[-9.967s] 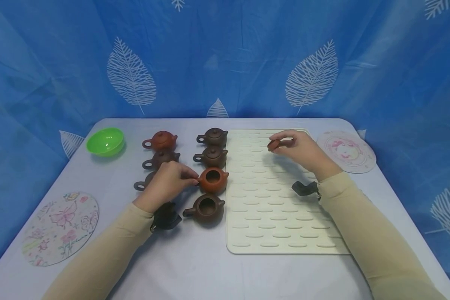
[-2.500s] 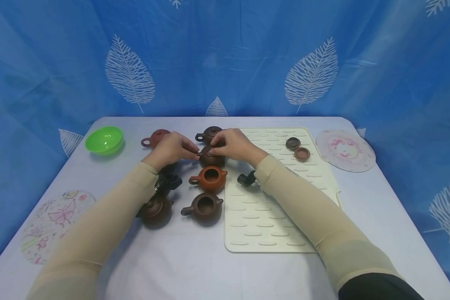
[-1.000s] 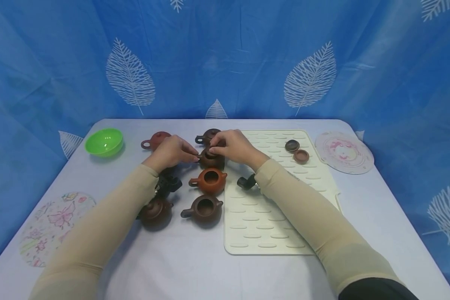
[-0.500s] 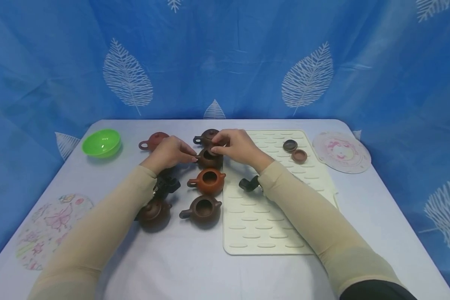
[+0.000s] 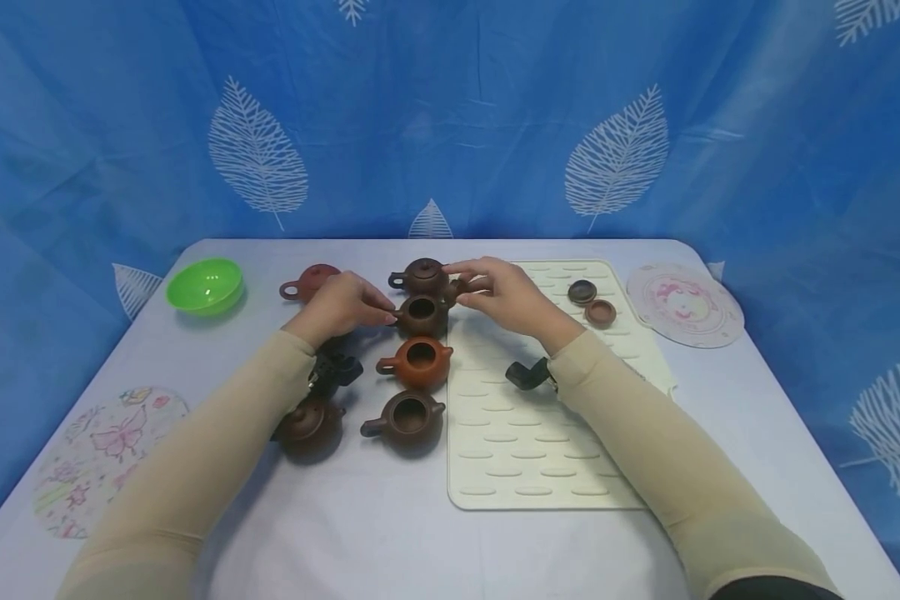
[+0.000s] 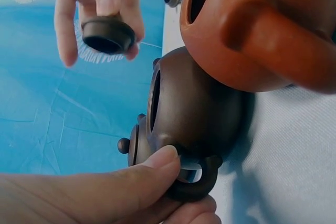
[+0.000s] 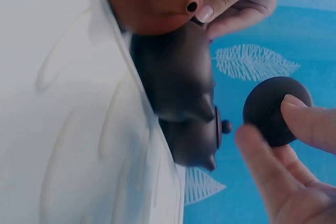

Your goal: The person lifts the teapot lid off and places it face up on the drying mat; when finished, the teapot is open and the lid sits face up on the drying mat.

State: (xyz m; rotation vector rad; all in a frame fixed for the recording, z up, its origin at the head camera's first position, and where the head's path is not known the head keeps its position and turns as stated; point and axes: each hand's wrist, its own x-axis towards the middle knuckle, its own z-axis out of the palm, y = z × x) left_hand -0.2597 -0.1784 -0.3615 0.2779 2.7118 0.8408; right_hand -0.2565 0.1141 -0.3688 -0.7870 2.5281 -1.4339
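Observation:
My left hand [image 5: 342, 308] pinches the handle [image 6: 202, 182] of a dark brown teapot [image 5: 422, 316], whose round mouth stands uncovered. Between the thumb and fingers of my right hand [image 5: 512, 298] is a dark teapot lid [image 7: 275, 109], held just right of that pot and above the mat's edge. The lid's hollow underside faces the left wrist camera. Behind the gripped pot sits a dark teapot [image 5: 425, 275] with its lid on. In front of it stand an orange-red teapot [image 5: 420, 363] and a brown teapot [image 5: 411, 421], both without lids.
A cream mat [image 5: 528, 492] bears a dark lid [image 5: 582, 291] and a reddish lid [image 5: 600, 313]. Lidded teapots, among them a red one [image 5: 317, 279] and a brown one [image 5: 311, 427], stand partly hidden by my left arm. A green bowl [image 5: 206, 287] and round placemats [image 5: 686, 305] lie at the sides.
My right hand has lifted the lid off the dark brown teapot and moved right with it. My left hand stays at the handle. Earlier, two other lids came to lie on the mat.

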